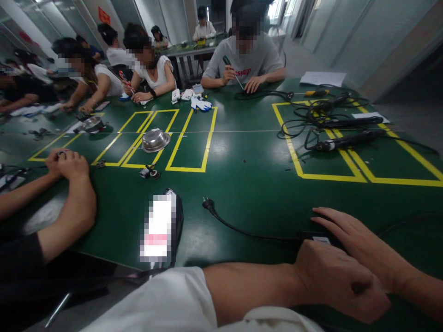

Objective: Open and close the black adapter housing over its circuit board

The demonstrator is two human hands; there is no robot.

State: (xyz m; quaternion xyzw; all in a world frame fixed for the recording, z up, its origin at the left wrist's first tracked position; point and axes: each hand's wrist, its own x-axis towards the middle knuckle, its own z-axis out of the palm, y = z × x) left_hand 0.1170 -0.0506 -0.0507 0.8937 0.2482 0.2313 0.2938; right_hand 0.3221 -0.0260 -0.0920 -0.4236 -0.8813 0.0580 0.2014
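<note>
A black box with a pale label (321, 240) lies on the green table at the right, partly covered by my hands. From it a black power cord (238, 230) runs left to a two-pin plug (208, 204). My right hand (353, 240) is beside and partly over the box, its fingers stretched out. In front of it my left hand (339, 281), at the end of a bare forearm, is closed in a fist; whatever its fingers hold is hidden.
A bright-screened phone (159, 228) lies near the front edge. Beyond it are small metal parts (149, 172) and a steel bowl (155, 139). Tangled black cables and tools (332, 122) lie back right. A co-worker's hands (69, 163) are at left; another holds a screwdriver (226, 61) opposite.
</note>
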